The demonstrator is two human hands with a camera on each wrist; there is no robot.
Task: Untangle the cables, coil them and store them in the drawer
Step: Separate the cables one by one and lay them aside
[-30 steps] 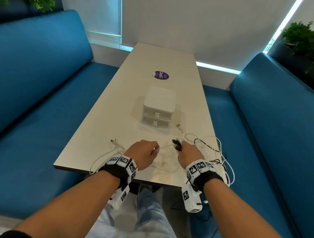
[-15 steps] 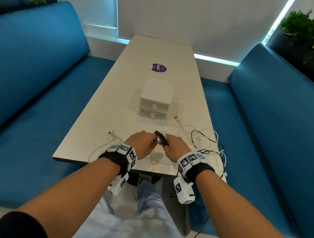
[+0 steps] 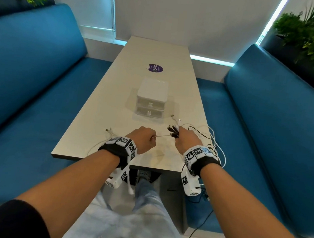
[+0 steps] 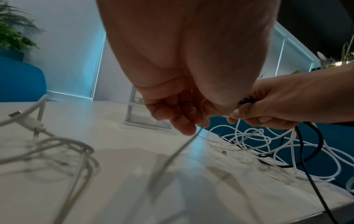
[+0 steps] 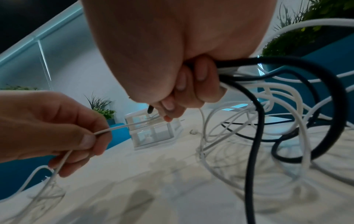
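Note:
My right hand point(image 3: 185, 140) grips a bundle of black and white cable ends point(image 3: 174, 130) above the table's near right part; its curled fingers point(image 5: 184, 91) clamp the black cable point(image 5: 254, 121) and several white ones. My left hand point(image 3: 143, 139) pinches one thin white cable point(image 3: 162, 136) that runs taut across to the bundle; the pinch shows in the right wrist view point(image 5: 90, 136). A tangle of white and black loops point(image 3: 209, 141) lies at the table's right edge. The small white two-drawer box point(image 3: 151, 99) stands beyond both hands, drawers closed.
Another loose white cable point(image 3: 110, 134) with a plug lies left of my left hand and hangs over the table's near edge point(image 3: 93, 158). A purple sticker point(image 3: 155, 68) sits farther along the table. Blue benches point(image 3: 32, 90) flank both sides; cables dangle to the floor at right.
The hands came together half a second ago and have now drawn apart, stretching the thin white cable between them. The right hand has lifted the bundle of plug ends slightly.

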